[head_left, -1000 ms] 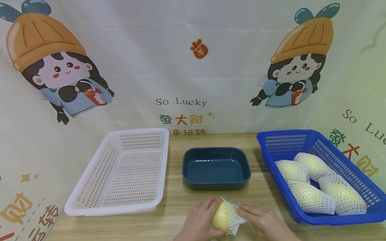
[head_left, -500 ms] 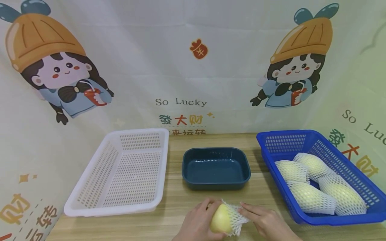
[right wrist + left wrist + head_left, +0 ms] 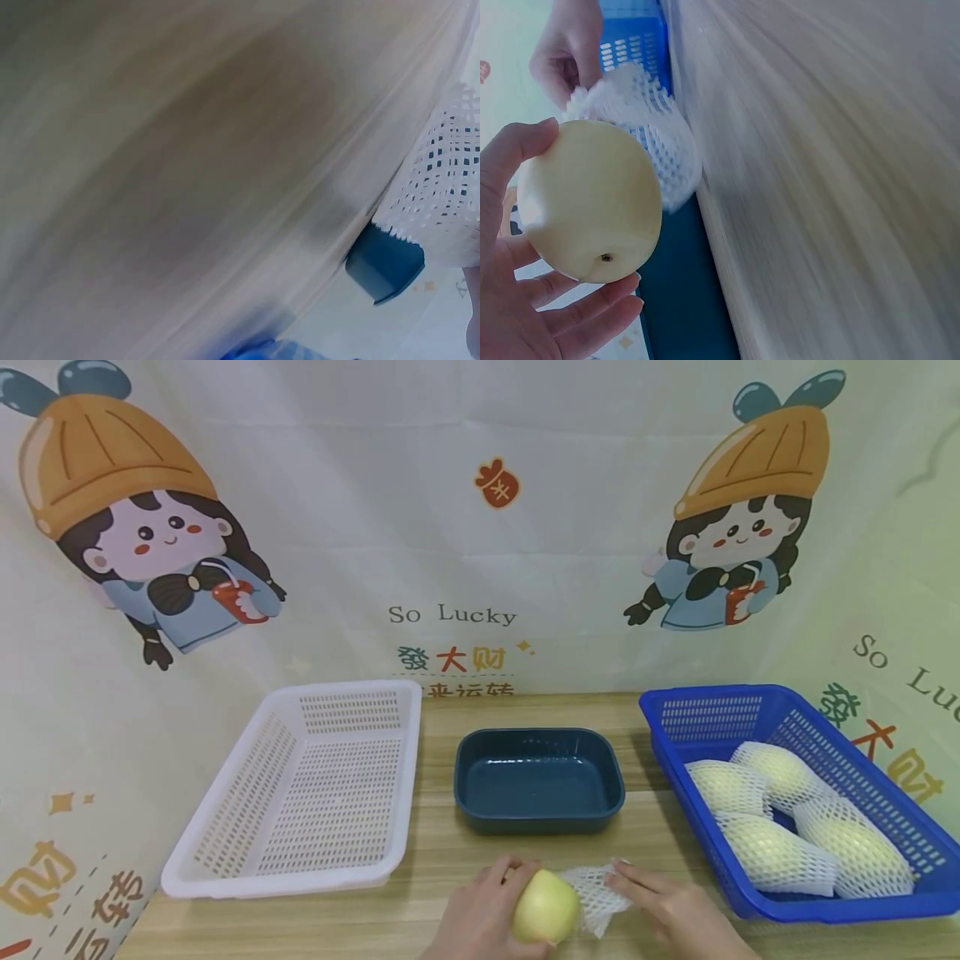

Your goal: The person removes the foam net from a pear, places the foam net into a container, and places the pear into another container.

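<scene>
A smooth, pale yellow pear (image 3: 546, 908) sits in my left hand (image 3: 483, 912), the thumb on one side and the fingers around the other. The left wrist view shows the pear (image 3: 592, 199) bare, with a small dark pit at one end. My right hand (image 3: 671, 910) pinches a white foam net sleeve (image 3: 597, 895) just right of the pear. In the left wrist view the net (image 3: 660, 135) lies behind the fruit. Only a finger of the right hand (image 3: 474, 307) shows at the edge of the right wrist view, by the white mesh (image 3: 442, 180).
Beyond the hands stands a dark teal basin (image 3: 538, 820). To the left is a white slotted basket (image 3: 285, 885). A blue basket (image 3: 750, 893) on the right holds several net-wrapped pears (image 3: 772, 856). A printed curtain (image 3: 570, 552) hangs behind the wooden table (image 3: 435, 860).
The net, which covered the right half of the pear, has slid off to the right with the right hand. The left hand has shifted slightly left with the pear.
</scene>
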Available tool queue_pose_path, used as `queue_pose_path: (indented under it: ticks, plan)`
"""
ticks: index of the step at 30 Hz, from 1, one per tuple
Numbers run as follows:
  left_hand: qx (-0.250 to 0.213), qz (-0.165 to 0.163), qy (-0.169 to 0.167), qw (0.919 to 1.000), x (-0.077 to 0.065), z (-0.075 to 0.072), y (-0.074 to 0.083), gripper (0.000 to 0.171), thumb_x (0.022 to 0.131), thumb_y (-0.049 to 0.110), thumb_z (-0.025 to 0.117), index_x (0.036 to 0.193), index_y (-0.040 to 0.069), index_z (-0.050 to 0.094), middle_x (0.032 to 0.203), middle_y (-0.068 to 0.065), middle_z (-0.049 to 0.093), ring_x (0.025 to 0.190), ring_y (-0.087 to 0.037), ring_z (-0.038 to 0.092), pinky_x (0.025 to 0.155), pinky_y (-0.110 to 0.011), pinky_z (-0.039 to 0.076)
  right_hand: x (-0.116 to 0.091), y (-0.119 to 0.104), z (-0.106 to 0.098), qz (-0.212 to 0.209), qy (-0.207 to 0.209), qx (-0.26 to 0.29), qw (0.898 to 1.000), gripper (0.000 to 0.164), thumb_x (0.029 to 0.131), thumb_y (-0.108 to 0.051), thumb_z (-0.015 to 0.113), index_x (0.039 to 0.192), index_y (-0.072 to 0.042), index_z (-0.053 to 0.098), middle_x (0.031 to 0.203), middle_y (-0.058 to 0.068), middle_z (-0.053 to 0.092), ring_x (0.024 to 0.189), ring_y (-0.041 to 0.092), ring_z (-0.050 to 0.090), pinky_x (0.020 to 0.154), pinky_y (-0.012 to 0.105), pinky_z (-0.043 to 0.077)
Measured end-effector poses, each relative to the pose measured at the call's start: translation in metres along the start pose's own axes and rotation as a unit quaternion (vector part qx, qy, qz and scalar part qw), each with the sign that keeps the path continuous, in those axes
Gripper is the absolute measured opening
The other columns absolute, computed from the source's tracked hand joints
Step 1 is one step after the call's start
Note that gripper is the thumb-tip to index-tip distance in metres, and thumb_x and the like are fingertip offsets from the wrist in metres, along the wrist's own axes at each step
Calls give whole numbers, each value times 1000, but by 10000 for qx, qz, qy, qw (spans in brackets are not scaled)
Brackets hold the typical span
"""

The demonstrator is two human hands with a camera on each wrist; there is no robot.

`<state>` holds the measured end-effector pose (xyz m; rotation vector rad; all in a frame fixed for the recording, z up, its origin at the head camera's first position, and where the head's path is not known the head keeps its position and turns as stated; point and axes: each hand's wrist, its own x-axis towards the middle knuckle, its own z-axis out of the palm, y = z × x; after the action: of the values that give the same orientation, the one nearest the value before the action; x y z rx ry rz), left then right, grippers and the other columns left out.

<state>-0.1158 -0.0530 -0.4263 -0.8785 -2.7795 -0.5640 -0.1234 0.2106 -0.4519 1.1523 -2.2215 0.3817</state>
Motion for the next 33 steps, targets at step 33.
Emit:
queue_pose_path:
  ticks: [33]
  plan:
    - [1248, -877, 1243, 9804, -20, -89, -48, 79, 53, 50, 75, 121, 19, 50, 107, -2, 51, 73, -21, 57, 48, -32, 44, 71, 21, -36, -252, 1670, -553, 9841, 36, 95, -16, 33, 104, -4, 66, 105, 11, 62, 84, 25, 61, 62, 32, 50]
